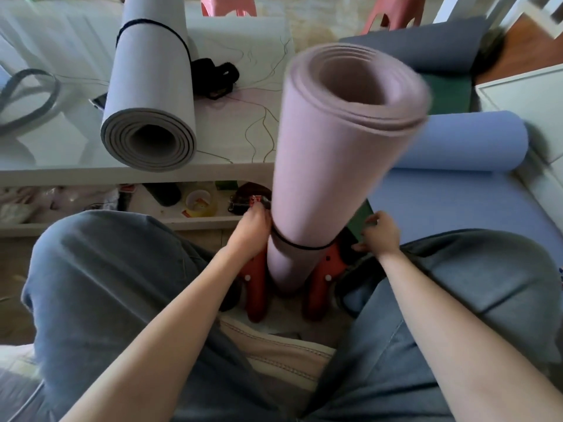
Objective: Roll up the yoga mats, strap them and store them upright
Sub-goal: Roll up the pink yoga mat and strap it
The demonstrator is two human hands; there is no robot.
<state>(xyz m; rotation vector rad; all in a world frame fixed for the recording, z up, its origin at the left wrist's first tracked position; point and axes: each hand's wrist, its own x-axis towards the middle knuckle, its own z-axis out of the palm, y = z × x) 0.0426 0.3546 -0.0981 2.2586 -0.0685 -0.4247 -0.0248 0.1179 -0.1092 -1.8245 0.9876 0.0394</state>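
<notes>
While the pink mat [329, 166] stands on end between two red shoes [257, 287], a black strap [300, 245] rings its lower part. Left hand [251, 231] fingers curl at the strap, probably pinching it; blurred. Right hand [379, 233] hovers beside, fingers relaxed, empty. Best: steady the leaning roll, snug strap evenly. Grey strapped mat [150, 95] lies on desk [237, 138].

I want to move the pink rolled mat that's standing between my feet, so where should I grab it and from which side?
Grip the pink mat around its middle, well above the black strap, one hand on each side. It stands upright but tilts away to the right, and the loose top coils look soft, so a mid-body hold likely steadies it better. The left hand already touches it low down; the right hand is off it.
</notes>
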